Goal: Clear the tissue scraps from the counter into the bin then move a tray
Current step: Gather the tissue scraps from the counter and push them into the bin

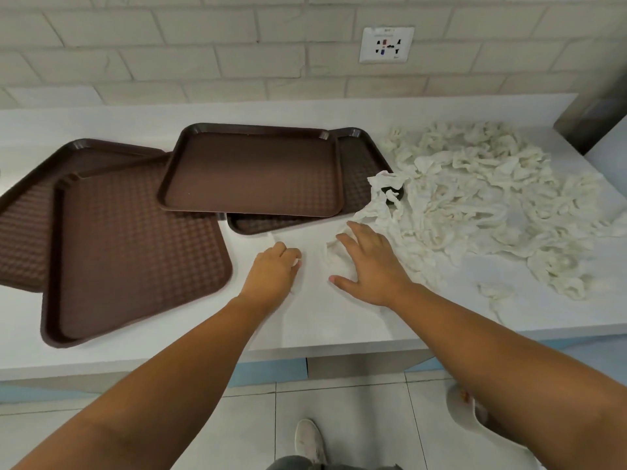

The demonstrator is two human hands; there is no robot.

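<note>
Gathering tissue scraps at frame centre, trays not yet touched.
Right hand (369,266): fingers spread, lying over a crumpled tissue (334,254) that pokes out on their left side. Left hand (271,271): fingers curled, seems to pinch a small scrap (297,262) at the tips. Main tissue pile (475,198) fills centre-right of the counter (135,354), beyond the right fingertips, with one piece over a tray corner (395,195). Suggest raking the pile in with spread fingers and bunching it into one wad before lifting, so bits don't trail. Probable bin (475,415) at lower right.

A canteen counter (339,317): 4 brown serving trays (251,171), white brick wall (203,45), wall socket (386,45).
</note>
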